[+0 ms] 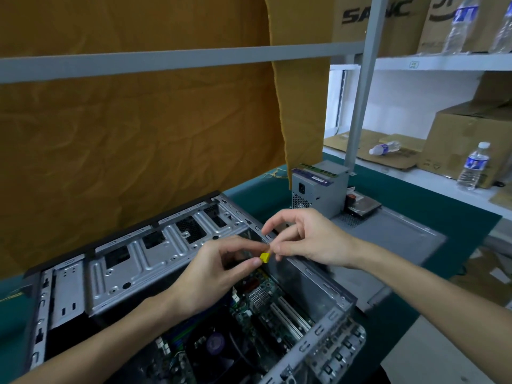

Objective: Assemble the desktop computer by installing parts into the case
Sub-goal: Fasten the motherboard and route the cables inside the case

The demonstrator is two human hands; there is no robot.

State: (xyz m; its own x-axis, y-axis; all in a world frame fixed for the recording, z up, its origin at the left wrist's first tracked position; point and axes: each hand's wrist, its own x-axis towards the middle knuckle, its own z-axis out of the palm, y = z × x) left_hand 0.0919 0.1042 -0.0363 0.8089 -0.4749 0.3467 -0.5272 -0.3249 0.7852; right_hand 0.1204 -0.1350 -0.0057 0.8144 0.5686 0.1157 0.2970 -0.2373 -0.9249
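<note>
The yellow part point(265, 257), small and hard to identify, is held above the open case point(116, 261), over its far right corner; the left hand point(221, 268) pinches it between thumb and forefinger, and the right hand point(307, 239) pinches at its top with fingertips, the other fingers loosely curled. The job looks partly done: the motherboard point(266, 303) with its cooler fan point(214, 345) sits inside the case, while the power supply point(318, 187) and a hard drive point(363, 205) wait on the worktop point(457, 217) beyond the case. The drive cage point(138, 259) fills the case's far left; its sheet-metal rims are thin and close below both wrists. Open room lies right of the case.
</note>
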